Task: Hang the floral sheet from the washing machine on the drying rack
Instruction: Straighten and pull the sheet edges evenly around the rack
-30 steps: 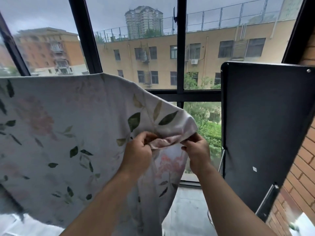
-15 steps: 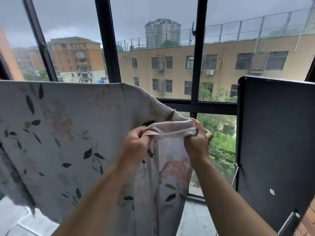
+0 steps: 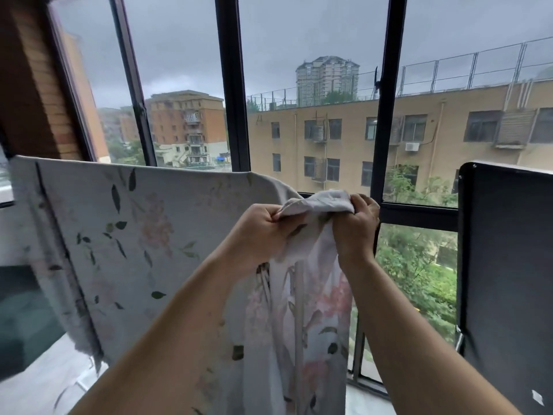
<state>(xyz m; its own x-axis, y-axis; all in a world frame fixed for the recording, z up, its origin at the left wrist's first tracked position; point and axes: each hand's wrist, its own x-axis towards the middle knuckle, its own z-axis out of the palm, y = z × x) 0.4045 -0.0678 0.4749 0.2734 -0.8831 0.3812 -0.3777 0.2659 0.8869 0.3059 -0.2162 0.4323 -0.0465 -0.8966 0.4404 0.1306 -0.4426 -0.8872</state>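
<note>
Left hand (image 3: 263, 232): centre of the frame, fingers curled, thumb and fingers pinching a bunched fold of the floral sheet (image 3: 149, 235).
Right hand (image 3: 356, 226): just right of the left hand, fist closed round the same bunched edge, with cloth poking out above the knuckles.
Between the hands: a short roll of cloth runs from one to the other; the hands are near each other but not touching.
Forearms: bare, rising from the bottom edge of the frame.
Floral sheet: pale, with green leaves and pink blossoms. It spreads from the hands to the left side of the frame, its top edge level across the middle left. A long fold hangs below the hands to the bottom edge. Whatever carries the top edge is hidden by the cloth.
Black panel (image 3: 508, 265): upright at the right edge, apart from the right hand.
Window frame (image 3: 236, 85): dark bars across the upper frame, behind the sheet; beige buildings, trees and grey sky beyond.
Brick wall (image 3: 36, 85): upper left.
Floor (image 3: 39, 378): pale, lower left.
</note>
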